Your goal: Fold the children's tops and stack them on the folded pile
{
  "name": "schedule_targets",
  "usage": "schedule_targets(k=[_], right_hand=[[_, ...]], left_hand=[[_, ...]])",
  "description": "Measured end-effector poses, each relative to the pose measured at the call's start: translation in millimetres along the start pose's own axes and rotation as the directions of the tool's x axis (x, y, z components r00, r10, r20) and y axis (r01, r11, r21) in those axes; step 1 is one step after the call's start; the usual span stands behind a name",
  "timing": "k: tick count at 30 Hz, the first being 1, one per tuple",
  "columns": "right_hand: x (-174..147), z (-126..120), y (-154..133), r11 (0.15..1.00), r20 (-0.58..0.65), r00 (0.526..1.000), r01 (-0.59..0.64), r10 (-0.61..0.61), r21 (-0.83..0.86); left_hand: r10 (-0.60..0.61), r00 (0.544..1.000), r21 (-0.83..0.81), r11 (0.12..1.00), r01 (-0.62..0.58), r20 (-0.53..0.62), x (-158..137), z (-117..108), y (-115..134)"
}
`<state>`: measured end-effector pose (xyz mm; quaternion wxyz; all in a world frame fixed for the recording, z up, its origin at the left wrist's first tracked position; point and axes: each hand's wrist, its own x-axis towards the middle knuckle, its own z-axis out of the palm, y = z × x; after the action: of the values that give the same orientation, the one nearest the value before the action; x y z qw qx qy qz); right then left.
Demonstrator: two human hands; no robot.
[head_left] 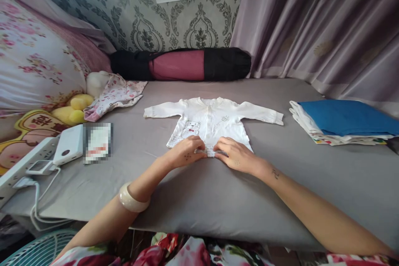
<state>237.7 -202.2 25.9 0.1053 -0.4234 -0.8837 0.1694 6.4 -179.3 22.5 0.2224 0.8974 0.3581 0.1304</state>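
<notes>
Character 福 (45,119) on pig-faced cushion (25,139)

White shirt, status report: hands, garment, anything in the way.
Left hand and right hand at bottom hem, near middle. White shirt spread flat, sleeves outstretched. Folded cloth stack to the right, not touching it.

- Single head-worn view, facing forward and down across the grey sheet (187,199)
- Patterned wall (201,25) farther, at twelve o'clock; left hand (188,149) and right hand (233,154) nearer
</notes>
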Motion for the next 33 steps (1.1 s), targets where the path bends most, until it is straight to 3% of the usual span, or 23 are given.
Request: schedule_targets(k=[4, 7, 9, 11, 13, 14, 17, 19, 22, 24, 27, 30, 33], right_hand=[[0, 5, 4, 0.999, -0.053, 0.997, 0.046, -0.048, -0.027], [7, 5, 8, 0.981, -0.074, 0.996, -0.031, 0.046, 0.194], [14, 0, 13, 0.886, -0.023, 0.980, -0.167, 0.196, 0.432], [19, -7, 17, 0.713, 0.074, 0.936, -0.313, 0.345, 0.627], [21, -14, 19, 0.568, 0.135, 0.893, -0.384, 0.430, 0.728], [21, -17, 19, 0.541, 0.143, 0.886, -0.389, 0.441, 0.745], [17, -22, 17, 0.611, 0.190, 0.930, -0.351, 0.313, 0.710], [16, -22, 18, 0.702, 0.216, 0.949, -0.314, 0.229, 0.639], [21, -16, 25, 0.871, 0.000, 0.968, -0.225, 0.250, 0.437], [28, -8, 32, 0.955, -0.167, 0.968, -0.140, 0.188, 0.263], [37, 9, 41, 0.992, -0.144, 0.986, -0.070, 0.085, 0.107], [45, 21, 46, 0.992, -0.024, 0.992, -0.126, 0.126, 0.006], [56, 21, 48, 0.977, 0.013, 0.980, -0.198, 0.200, -0.077]], left_hand=[[0.027, 1.000, 0.051, 0.998, -0.027, 0.001, -1, -1, 3], [0.006, 1.000, 0.044, 0.999, -0.006, 0.000, 0, -2, 7], [-0.066, 0.997, -0.039, 0.997, 0.065, -0.029, 2, -5, 9], [-0.169, 0.983, -0.150, 0.976, 0.156, -0.078, 2, -8, 12], [-0.225, 0.970, -0.227, 0.953, 0.201, -0.087, 2, -12, 14], [-0.230, 0.971, -0.238, 0.949, 0.208, -0.068, 2, -13, 15], [-0.230, 0.973, -0.202, 0.953, 0.225, -0.003, 2, -14, 15], [-0.260, 0.962, -0.151, 0.957, 0.246, -0.081, 6, -11, 13], [-0.213, 0.943, -0.058, 0.977, 0.205, -0.254, 15, 1, 10], [-0.131, 0.954, 0.026, 0.989, 0.144, -0.269, 22, 14, 10], [-0.108, 0.976, 0.137, 0.981, 0.136, -0.191, 29, 35, 13], [-0.184, 0.976, 0.198, 0.958, 0.205, -0.118, 29, 50, 17], [-0.213, 0.971, 0.233, 0.944, 0.233, -0.106, 28, 57, 19]])
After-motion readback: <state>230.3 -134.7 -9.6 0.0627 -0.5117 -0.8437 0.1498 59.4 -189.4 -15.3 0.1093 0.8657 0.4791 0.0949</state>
